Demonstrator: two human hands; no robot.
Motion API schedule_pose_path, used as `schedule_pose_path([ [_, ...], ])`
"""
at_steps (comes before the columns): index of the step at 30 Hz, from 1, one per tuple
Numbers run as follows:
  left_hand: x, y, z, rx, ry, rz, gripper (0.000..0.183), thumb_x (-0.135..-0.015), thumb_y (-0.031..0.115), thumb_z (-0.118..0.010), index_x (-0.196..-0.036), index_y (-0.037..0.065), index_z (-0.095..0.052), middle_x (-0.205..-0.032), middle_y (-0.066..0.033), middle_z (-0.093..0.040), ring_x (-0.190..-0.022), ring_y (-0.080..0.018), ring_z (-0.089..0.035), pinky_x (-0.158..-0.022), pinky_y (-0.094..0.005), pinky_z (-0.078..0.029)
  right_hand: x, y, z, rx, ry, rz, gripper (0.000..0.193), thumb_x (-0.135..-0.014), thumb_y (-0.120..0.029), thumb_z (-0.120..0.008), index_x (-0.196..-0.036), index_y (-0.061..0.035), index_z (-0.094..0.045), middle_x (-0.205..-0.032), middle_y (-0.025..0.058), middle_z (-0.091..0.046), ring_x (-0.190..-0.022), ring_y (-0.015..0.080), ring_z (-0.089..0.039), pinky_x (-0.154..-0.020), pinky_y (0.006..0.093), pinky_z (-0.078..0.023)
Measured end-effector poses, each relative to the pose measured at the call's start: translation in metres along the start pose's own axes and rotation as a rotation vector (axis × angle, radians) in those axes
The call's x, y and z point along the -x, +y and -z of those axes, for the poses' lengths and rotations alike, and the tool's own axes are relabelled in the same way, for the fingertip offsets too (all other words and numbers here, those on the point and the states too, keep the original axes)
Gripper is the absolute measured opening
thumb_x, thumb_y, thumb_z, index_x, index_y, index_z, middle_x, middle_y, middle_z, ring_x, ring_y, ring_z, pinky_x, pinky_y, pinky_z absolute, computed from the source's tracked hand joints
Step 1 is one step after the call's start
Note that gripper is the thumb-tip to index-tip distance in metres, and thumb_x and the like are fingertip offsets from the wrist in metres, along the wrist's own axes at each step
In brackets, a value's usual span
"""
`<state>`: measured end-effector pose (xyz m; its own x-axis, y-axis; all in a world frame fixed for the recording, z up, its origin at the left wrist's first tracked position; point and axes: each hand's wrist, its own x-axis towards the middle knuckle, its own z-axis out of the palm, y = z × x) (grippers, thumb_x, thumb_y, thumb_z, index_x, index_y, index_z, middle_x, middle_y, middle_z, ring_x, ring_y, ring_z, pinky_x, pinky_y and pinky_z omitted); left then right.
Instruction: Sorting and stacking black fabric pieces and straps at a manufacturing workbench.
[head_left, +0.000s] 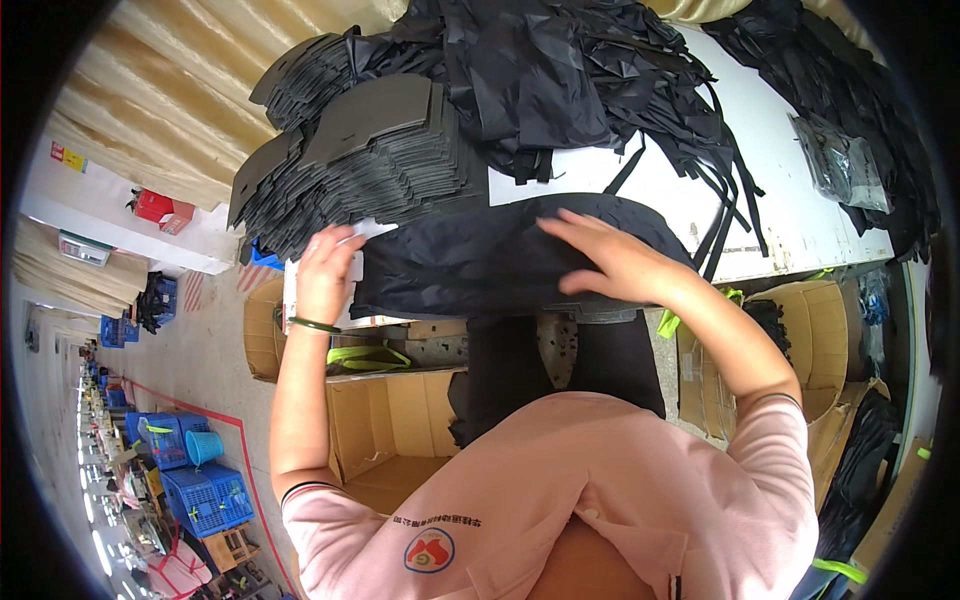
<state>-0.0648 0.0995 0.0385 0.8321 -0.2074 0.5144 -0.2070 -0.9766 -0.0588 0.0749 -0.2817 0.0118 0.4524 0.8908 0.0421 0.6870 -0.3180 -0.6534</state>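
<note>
A long black fabric piece (450, 262), smooth and slightly shiny, lies flat across the near edge of the white table in front of me. My right hand (612, 262) is over its right part, fingers spread and a little blurred, with nothing in its grasp. At the fabric's left end is my left hand (326, 272), a dark bangle on its wrist. Its fingers reach forward, loosely bent, beside the fabric, and I see nothing held in them. Just beyond the fabric stand stacks of dark grey foam-like sheets (375, 130), cut to shape.
A heap of black fabric pieces with straps (530, 80) covers the white table's (770, 215) far side. A clear plastic bag (845, 165) lies at the right. Below are cardboard boxes (390, 420), (815, 330). Blue crates (205, 495) stand on the floor at left.
</note>
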Motion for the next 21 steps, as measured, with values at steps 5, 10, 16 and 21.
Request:
schedule_pose_path([
  [5,-0.080,0.076,-0.006,0.262,0.028,-0.382,0.031,-0.071,0.002,-0.066,-0.101,0.006,-0.066,-0.108,-0.0104,-0.062,-0.104,-0.0285,-0.060,-0.099,-0.0438,-0.046,-0.101,-0.034,-0.044,-1.012,0.123,0.362,0.059,-0.087,-0.005,-0.064,-0.140,-0.0044,-0.037,-0.129,0.0115,-0.053,-0.120,0.0174,-0.050,-0.099,0.0307,-0.040],
  [10,-0.119,-0.011,0.000,0.157,0.038,0.107,0.085,-0.068,0.032,-0.080,-0.139,0.011,-0.040,-0.145,-0.0203,-0.035,-0.135,-0.0394,-0.030,-0.111,-0.0495,-0.025,-0.097,-0.025,-0.040,-1.095,0.139,0.041,0.029,-0.091,-0.005,-0.057,-0.120,-0.0021,-0.053,-0.083,0.0047,-0.062,-0.070,0.0092,-0.060,-0.071,0.0229,-0.048],
  [16,-0.129,-0.112,-0.027,0.265,-0.549,0.366,0.066,-0.068,0.038,-0.082,-0.120,0.004,-0.061,-0.125,-0.0192,-0.058,-0.119,-0.0345,-0.053,-0.103,-0.0420,-0.039,-0.089,-0.026,-0.060,-1.053,0.085,0.008,0.022,-0.092,-0.011,-0.059,-0.110,0.0005,-0.057,-0.074,0.0033,-0.059,-0.056,0.0082,-0.053,-0.057,0.0227,-0.045],
  [21,-0.135,-0.114,-0.022,0.475,-0.556,0.389,0.058,-0.071,0.035,-0.081,-0.116,0.001,-0.063,-0.112,-0.0147,-0.066,-0.104,-0.0267,-0.061,-0.094,-0.0336,-0.045,-0.091,-0.010,-0.063,-1.057,0.088,-0.065,0.018,-0.096,-0.015,-0.053,-0.105,-0.0001,-0.058,-0.072,0.0021,-0.057,-0.058,0.0081,-0.051,-0.058,0.0224,-0.042],
])
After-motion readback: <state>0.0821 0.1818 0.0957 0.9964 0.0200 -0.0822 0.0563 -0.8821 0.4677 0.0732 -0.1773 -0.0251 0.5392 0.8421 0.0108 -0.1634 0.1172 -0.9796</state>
